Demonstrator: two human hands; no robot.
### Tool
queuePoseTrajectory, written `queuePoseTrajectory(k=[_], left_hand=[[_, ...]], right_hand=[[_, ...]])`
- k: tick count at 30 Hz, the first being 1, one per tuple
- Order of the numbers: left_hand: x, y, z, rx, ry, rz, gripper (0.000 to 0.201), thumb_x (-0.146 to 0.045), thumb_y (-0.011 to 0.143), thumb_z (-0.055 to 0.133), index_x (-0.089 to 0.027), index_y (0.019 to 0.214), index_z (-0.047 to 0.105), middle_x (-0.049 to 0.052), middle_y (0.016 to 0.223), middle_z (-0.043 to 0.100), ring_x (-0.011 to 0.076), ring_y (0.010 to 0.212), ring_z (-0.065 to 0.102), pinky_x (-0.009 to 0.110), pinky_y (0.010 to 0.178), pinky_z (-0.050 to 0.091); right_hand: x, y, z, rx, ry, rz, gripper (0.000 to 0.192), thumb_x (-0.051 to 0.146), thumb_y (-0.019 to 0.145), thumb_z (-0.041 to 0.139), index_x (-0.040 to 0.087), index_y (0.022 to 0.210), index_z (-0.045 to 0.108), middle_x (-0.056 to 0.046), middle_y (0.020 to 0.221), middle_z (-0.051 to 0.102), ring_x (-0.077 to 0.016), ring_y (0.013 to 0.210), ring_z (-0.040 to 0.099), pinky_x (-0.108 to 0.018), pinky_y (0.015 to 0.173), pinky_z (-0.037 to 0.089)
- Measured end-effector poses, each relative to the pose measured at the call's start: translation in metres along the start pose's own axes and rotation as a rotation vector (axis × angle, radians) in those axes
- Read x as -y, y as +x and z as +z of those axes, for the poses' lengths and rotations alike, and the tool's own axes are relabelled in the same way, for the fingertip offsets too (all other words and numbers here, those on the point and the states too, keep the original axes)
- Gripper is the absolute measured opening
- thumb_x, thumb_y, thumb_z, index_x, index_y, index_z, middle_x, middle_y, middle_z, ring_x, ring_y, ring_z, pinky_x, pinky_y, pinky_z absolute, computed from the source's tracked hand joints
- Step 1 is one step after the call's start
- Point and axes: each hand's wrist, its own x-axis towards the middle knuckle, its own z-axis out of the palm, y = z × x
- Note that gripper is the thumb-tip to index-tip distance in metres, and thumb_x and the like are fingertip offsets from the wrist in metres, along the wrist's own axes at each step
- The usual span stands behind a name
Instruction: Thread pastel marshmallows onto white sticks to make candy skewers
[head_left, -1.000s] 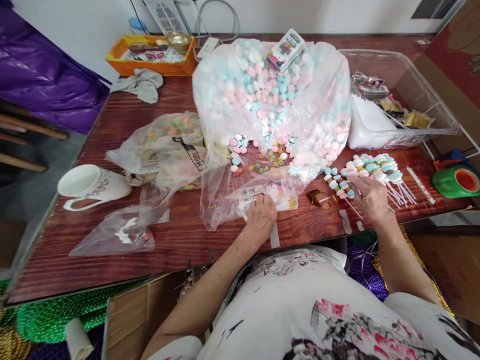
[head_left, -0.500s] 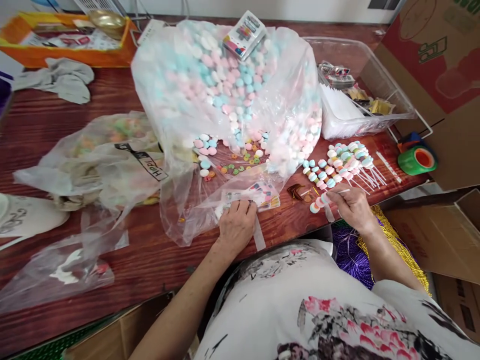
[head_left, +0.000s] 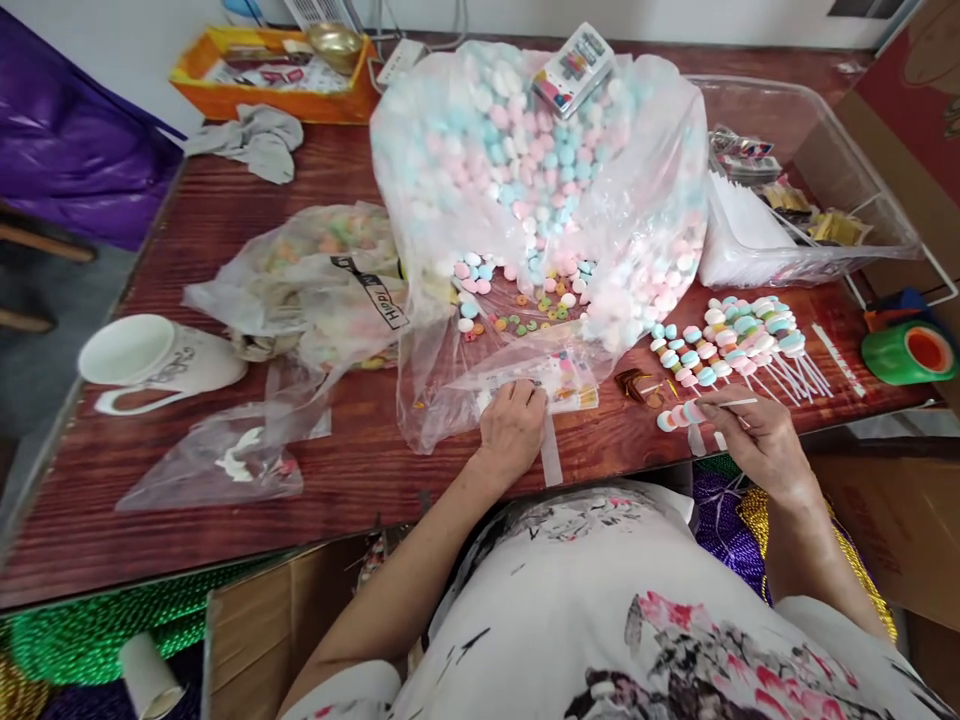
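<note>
My right hand (head_left: 765, 445) is closed around the white stick of a marshmallow skewer (head_left: 677, 415), whose pink, white and blue pieces point left above the table's front edge. My left hand (head_left: 514, 430) has its fingers curled down at some printed cards (head_left: 574, 385) and the loose edge of a clear plastic bag (head_left: 431, 400); what the fingertips pinch is hidden. Several finished marshmallow skewers (head_left: 750, 335) lie beyond my right hand. Between the hands are brown wrapper scraps (head_left: 637, 385). Small coloured rings (head_left: 532, 323) and loose marshmallows (head_left: 472, 272) lie at the bag's mouth.
A large bag of marshmallows (head_left: 465, 150) bears a small box (head_left: 574, 70). Around it stand a clear plastic bin (head_left: 825, 130), a green tape roll (head_left: 907, 352), an orange tray (head_left: 277, 103), a white mug (head_left: 180, 355) and a bag of coloured rings (head_left: 307, 265). Cardboard boxes (head_left: 892, 520) stand below.
The view has swung to the left, so the whole mug and the table's left end now show. Both hands stay nearly where they were, the right one still holding the skewer.
</note>
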Motion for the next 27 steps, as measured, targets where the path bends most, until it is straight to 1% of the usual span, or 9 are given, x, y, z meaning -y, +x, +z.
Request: queuePoseTrajectory(k=[6, 9, 11, 15, 19, 21, 23, 25, 27], left_hand=[[0.012, 0.001, 0.008, -0.129, -0.110, 0.019, 0.019, -0.014, 0.089, 0.050, -0.016, 0.075, 0.063, 0.009, 0.082, 0.064, 0.0221, 0.083, 0.057, 0.032, 0.071, 0.043], [0.009, -0.004, 0.010, -0.134, -0.079, 0.064, 0.020, -0.013, 0.088, 0.051, -0.016, 0.071, 0.061, 0.009, 0.076, 0.062, 0.0220, 0.077, 0.056, 0.032, 0.067, 0.042], [0.007, -0.008, 0.009, -0.113, -0.084, 0.080, 0.017, -0.014, 0.088, 0.052, -0.016, 0.074, 0.062, 0.009, 0.077, 0.063, 0.0226, 0.078, 0.057, 0.033, 0.067, 0.043], [0.008, -0.013, 0.006, -0.110, -0.149, 0.099, 0.016, -0.010, 0.088, 0.052, -0.015, 0.091, 0.066, 0.010, 0.092, 0.068, 0.0238, 0.088, 0.059, 0.033, 0.072, 0.047], [0.016, -0.015, 0.004, -0.156, -0.317, 0.110, 0.017, -0.012, 0.090, 0.051, -0.015, 0.088, 0.067, 0.010, 0.091, 0.069, 0.0220, 0.086, 0.061, 0.034, 0.076, 0.050], [0.019, -0.014, 0.001, -0.194, -0.463, 0.077, 0.017, -0.015, 0.091, 0.052, -0.016, 0.083, 0.067, 0.008, 0.084, 0.069, 0.0193, 0.080, 0.062, 0.032, 0.073, 0.050], [0.021, -0.012, -0.004, -0.221, -0.605, 0.021, 0.015, -0.020, 0.091, 0.056, -0.017, 0.081, 0.067, 0.004, 0.078, 0.067, 0.0166, 0.074, 0.062, 0.029, 0.068, 0.049], [0.020, -0.010, -0.010, -0.228, -0.711, -0.037, 0.013, -0.025, 0.088, 0.063, -0.018, 0.078, 0.066, 0.002, 0.073, 0.066, 0.0146, 0.069, 0.061, 0.027, 0.065, 0.047], [0.017, -0.009, -0.015, -0.216, -0.788, -0.083, 0.016, -0.030, 0.085, 0.068, -0.018, 0.074, 0.065, 0.000, 0.069, 0.065, 0.0130, 0.064, 0.059, 0.026, 0.062, 0.045]], right_hand=[[0.000, -0.005, 0.001, -0.006, -0.029, -0.011, 0.013, 0.017, 0.090, 0.058, 0.023, 0.094, 0.069, -0.001, 0.083, 0.068, -0.0156, 0.077, 0.064, -0.030, 0.069, 0.049], [0.001, -0.008, -0.001, -0.012, -0.040, 0.020, 0.012, 0.017, 0.090, 0.059, 0.022, 0.094, 0.069, -0.001, 0.081, 0.067, -0.0150, 0.074, 0.063, -0.029, 0.067, 0.048], [0.001, -0.010, -0.001, -0.024, -0.036, 0.024, 0.012, 0.017, 0.090, 0.059, 0.022, 0.094, 0.069, -0.001, 0.081, 0.067, -0.0149, 0.075, 0.063, -0.029, 0.067, 0.048], [0.000, -0.012, -0.002, -0.023, -0.030, 0.019, 0.013, 0.016, 0.090, 0.059, 0.021, 0.095, 0.069, -0.002, 0.083, 0.068, -0.0147, 0.075, 0.062, -0.030, 0.068, 0.048], [0.008, -0.015, -0.008, -0.030, 0.023, 0.045, 0.014, 0.016, 0.088, 0.061, 0.021, 0.096, 0.072, -0.002, 0.085, 0.069, -0.0153, 0.077, 0.063, -0.031, 0.068, 0.049], [0.017, -0.016, -0.009, -0.113, 0.108, 0.095, 0.014, 0.016, 0.086, 0.063, 0.021, 0.094, 0.074, -0.002, 0.084, 0.070, -0.0151, 0.074, 0.063, -0.030, 0.065, 0.048], [0.030, -0.014, -0.008, -0.301, 0.238, 0.130, 0.013, 0.017, 0.084, 0.066, 0.021, 0.091, 0.075, -0.002, 0.080, 0.069, -0.0142, 0.067, 0.061, -0.029, 0.058, 0.046], [0.041, -0.009, -0.002, -0.522, 0.386, 0.102, 0.010, 0.018, 0.082, 0.068, 0.021, 0.087, 0.076, -0.002, 0.077, 0.069, -0.0133, 0.061, 0.059, -0.028, 0.052, 0.045], [0.050, -0.001, 0.008, -0.672, 0.507, 0.032, 0.006, 0.020, 0.080, 0.069, 0.020, 0.082, 0.075, -0.002, 0.074, 0.069, -0.0132, 0.057, 0.059, -0.027, 0.049, 0.045]])
